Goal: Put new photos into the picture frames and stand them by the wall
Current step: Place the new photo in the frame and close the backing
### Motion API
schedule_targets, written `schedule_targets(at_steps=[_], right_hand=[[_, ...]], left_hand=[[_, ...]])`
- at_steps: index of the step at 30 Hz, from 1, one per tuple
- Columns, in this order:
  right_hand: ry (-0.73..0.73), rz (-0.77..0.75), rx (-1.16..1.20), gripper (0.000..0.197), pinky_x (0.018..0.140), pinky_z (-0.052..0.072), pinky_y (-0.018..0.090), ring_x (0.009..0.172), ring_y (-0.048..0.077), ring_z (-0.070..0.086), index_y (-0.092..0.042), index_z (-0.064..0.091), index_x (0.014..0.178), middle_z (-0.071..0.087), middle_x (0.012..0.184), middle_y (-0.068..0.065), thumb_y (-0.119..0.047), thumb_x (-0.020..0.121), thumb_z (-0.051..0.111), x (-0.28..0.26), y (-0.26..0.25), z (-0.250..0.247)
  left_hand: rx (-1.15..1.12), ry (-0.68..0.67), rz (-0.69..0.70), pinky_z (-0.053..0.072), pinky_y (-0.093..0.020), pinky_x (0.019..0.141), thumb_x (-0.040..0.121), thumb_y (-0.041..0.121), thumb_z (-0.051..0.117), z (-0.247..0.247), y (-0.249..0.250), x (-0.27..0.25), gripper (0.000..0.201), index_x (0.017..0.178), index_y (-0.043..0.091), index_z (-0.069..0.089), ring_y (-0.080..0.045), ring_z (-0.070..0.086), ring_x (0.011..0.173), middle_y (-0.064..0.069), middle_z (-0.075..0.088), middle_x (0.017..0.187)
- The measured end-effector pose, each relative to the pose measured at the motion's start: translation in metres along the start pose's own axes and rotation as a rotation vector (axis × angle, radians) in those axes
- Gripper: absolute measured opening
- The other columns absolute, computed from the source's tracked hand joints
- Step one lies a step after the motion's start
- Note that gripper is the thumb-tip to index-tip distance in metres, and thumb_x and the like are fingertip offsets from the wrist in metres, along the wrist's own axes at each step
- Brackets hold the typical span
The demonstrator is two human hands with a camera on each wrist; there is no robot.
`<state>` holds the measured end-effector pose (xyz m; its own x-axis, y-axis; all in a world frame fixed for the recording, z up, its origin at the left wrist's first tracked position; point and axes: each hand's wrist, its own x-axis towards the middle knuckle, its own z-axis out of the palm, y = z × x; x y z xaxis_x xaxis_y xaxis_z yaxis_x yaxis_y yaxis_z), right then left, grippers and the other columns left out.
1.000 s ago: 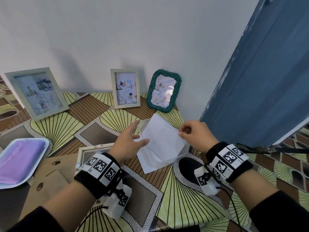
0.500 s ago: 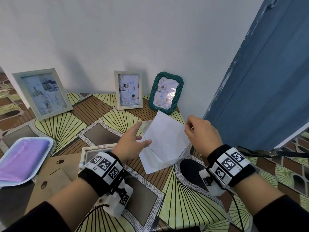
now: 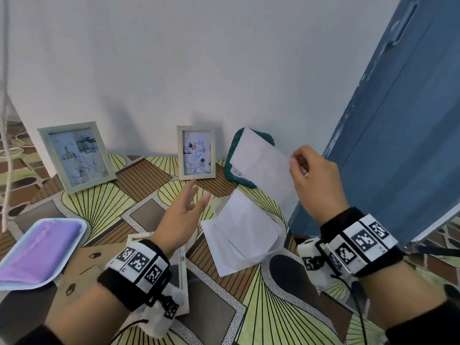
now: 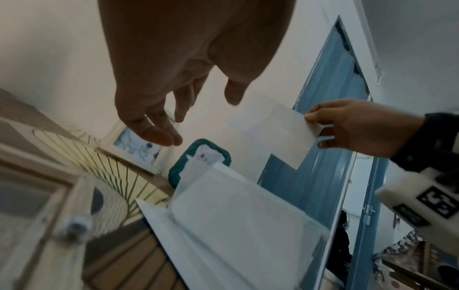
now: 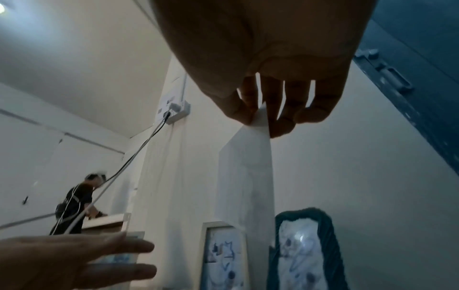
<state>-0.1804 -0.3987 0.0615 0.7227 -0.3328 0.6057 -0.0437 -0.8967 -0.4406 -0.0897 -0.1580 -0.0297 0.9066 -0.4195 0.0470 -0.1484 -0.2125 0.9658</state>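
Note:
My right hand (image 3: pixel 297 161) pinches the corner of a white photo sheet (image 3: pixel 261 165), back side toward me, lifted above the table in front of the green oval frame (image 3: pixel 230 168). The same photo sheet (image 4: pixel 270 129) hangs from my right hand's fingers (image 4: pixel 313 117) in the left wrist view. My left hand (image 3: pixel 193 199) hovers open, holding nothing, beside the clear sleeve of white sheets (image 3: pixel 239 230) lying on the table. An empty pale wooden frame (image 3: pixel 183 257) lies flat under my left wrist. Two filled frames, a grey one (image 3: pixel 74 155) and a small pale one (image 3: pixel 196 153), stand by the wall.
A white tray with a purple cloth (image 3: pixel 37 252) sits at the left on the patterned tablecloth (image 3: pixel 104 207). A brown backing board (image 3: pixel 82 267) lies next to the empty frame. A blue door (image 3: pixel 398 135) stands close on the right. Another person (image 5: pixel 74 200) is far off.
My right hand has drawn one white sheet out of the sleeve and raised it. My left hand let go of the sleeve and lifted off, fingers spread.

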Motion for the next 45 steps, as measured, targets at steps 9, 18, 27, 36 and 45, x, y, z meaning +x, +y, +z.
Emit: schedule_targets(at_steps=[9, 18, 27, 36, 45], right_hand=[[-0.073, 0.574, 0.769, 0.006, 0.069, 0.062, 0.038, 0.078, 0.027, 0.072, -0.011, 0.068, 0.088, 0.073, 0.092, 0.01, -0.011, 0.092, 0.064, -0.055, -0.02, 0.053], [-0.35, 0.534, 0.824, 0.01, 0.06, 0.061, 0.037, 0.069, 0.022, 0.073, -0.01, 0.069, 0.085, 0.07, 0.08, 0.007, -0.002, 0.081, 0.075, -0.115, -0.072, 0.093], [-0.607, 0.278, 0.396, 0.03, 0.067, 0.061, 0.034, 0.076, 0.017, 0.067, -0.026, 0.061, 0.108, 0.063, 0.079, 0.0, -0.012, 0.082, 0.069, -0.136, -0.083, 0.121], [-0.871, -0.034, -0.018, 0.033, 0.084, 0.048, 0.031, 0.092, 0.017, 0.058, -0.014, 0.067, 0.111, 0.066, 0.094, 0.001, -0.03, 0.084, 0.057, -0.129, -0.104, 0.127], [-1.014, -0.249, -0.252, 0.048, 0.091, 0.048, 0.04, 0.109, 0.023, 0.055, -0.017, 0.06, 0.118, 0.06, 0.114, 0.003, -0.052, 0.085, 0.058, -0.127, -0.118, 0.136]], left_hand=[[0.158, 0.25, 0.132, 0.051, -0.024, 0.067, 0.09, 0.042, 0.061, -0.085, -0.003, -0.043, 0.033, 0.121, 0.043, 0.051, -0.005, 0.063, 0.087, 0.013, 0.063, 0.1], [1.028, -0.174, 0.023, 0.028, -0.05, 0.114, 0.088, 0.065, 0.05, -0.128, -0.055, -0.095, 0.081, 0.155, 0.034, 0.016, -0.009, 0.028, 0.14, 0.015, 0.029, 0.156], [1.193, -0.526, -0.088, 0.006, -0.055, 0.12, 0.073, 0.09, 0.016, -0.135, -0.083, -0.095, 0.101, 0.147, 0.035, -0.026, -0.009, -0.015, 0.148, 0.02, -0.021, 0.154], [1.194, -0.527, -0.096, 0.01, -0.059, 0.119, 0.079, 0.084, 0.028, -0.135, -0.079, -0.092, 0.101, 0.153, 0.032, -0.018, -0.009, -0.007, 0.15, 0.022, -0.02, 0.152], [1.174, -0.53, -0.112, 0.011, -0.056, 0.12, 0.082, 0.08, 0.034, -0.134, -0.078, -0.092, 0.099, 0.153, 0.032, -0.016, -0.009, -0.006, 0.15, 0.023, -0.021, 0.15]])
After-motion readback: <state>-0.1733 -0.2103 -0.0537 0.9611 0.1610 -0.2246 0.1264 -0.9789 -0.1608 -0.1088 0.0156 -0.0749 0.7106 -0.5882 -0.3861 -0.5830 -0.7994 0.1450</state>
